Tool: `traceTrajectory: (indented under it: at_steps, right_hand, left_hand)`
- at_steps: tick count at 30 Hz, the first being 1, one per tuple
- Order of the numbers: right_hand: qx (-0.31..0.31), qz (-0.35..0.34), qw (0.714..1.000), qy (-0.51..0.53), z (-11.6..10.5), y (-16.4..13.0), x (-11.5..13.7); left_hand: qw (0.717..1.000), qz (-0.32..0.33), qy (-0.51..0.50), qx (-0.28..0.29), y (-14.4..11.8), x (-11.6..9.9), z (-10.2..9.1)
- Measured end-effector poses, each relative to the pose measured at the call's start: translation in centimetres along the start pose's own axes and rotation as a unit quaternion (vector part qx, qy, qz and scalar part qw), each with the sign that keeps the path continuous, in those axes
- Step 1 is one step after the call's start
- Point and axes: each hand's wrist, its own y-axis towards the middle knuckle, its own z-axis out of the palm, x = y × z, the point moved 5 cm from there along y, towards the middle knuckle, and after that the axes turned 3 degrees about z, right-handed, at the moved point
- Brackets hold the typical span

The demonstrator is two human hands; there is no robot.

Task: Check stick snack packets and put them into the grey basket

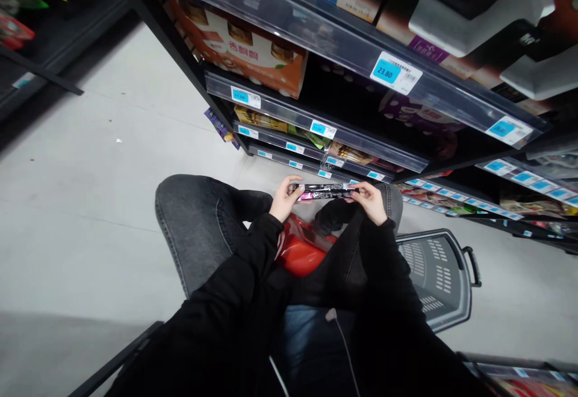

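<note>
I see my left hand (283, 199) curled around one end of a slim, glossy black packet (326, 191) with pink print, fingers closed over its crinkled wrapper. The packet runs flat and level between both hands, above my grey denim knees. My right hand (371, 202) pinches the other end, thumb on top. Further right, a grey slotted plastic basket (437, 276) sits on the floor.
</note>
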Motion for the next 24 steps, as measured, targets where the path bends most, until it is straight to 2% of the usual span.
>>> traceTrajectory:
  at_steps: [4,9,17,21,24]
  right_hand:
    - [-0.021,0.0,1.0,-0.013,0.2,-0.3,0.1]
    - [-0.029,0.01,0.999,-0.012,0.6,-0.4,0.1]
    - [-0.026,0.016,0.999,-0.038,1.3,0.0,-0.2]
    - [-0.021,0.007,0.999,-0.029,1.7,0.1,-0.5]
    - [0.011,0.004,0.999,-0.034,2.3,0.2,-0.6]
  left_hand:
    - [0.999,-0.027,-0.017,0.028,0.0,0.5,0.3]
    - [0.999,-0.042,-0.017,0.021,-0.1,0.5,0.3]
    - [0.996,-0.038,-0.049,-0.062,0.0,0.8,-0.2]
    - [0.996,-0.014,-0.017,-0.09,0.2,1.1,-0.7]
    - [0.993,0.015,0.037,-0.11,0.2,1.0,-1.0]
